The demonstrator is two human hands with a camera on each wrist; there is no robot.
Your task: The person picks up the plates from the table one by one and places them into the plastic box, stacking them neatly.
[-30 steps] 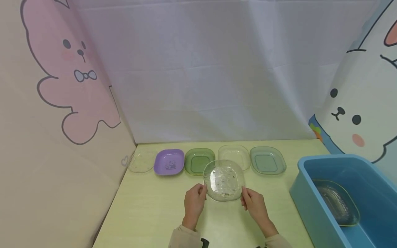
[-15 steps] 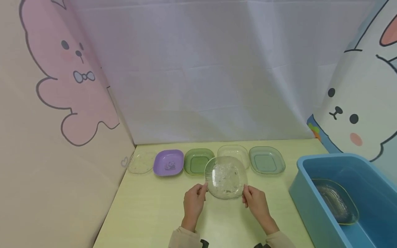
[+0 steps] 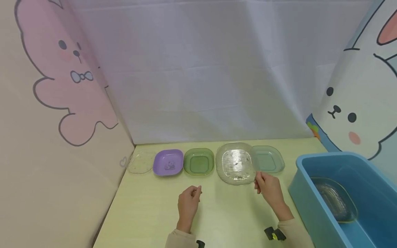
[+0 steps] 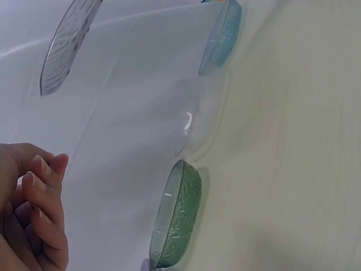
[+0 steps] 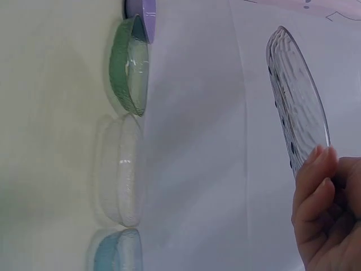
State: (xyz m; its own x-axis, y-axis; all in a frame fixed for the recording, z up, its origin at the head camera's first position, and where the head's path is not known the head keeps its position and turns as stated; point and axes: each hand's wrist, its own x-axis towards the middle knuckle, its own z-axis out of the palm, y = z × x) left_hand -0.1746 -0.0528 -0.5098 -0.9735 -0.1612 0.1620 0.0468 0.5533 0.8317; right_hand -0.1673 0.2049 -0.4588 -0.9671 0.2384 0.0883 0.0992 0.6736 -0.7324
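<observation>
A clear, textured plate [image 3: 236, 163] is held up by the right hand [image 3: 271, 193], which pinches its lower right edge. In the right wrist view the clear plate [image 5: 298, 96] stands off the table, its rim between the thumb and fingers of the right hand [image 5: 327, 209]. The left hand [image 3: 188, 206] holds nothing, its fingers curled inward, to the left of the plate and apart from it. The left wrist view also shows the curled left hand [image 4: 34, 209] away from the clear plate [image 4: 67, 48].
Along the back of the table [image 3: 149, 206] lie a clear dish [image 3: 141, 162], a purple dish [image 3: 168, 162], a green dish [image 3: 199, 162] and a blue-green dish [image 3: 270, 159]. Another clear dish [image 5: 120, 169] lies beyond the held plate. A blue bin [image 3: 319, 203] at right contains a glass dish [image 3: 335, 199].
The left hand has let go of the clear plate and moved slightly left and down. The right hand has carried the plate rightward and up in the head view, over the row of dishes.
</observation>
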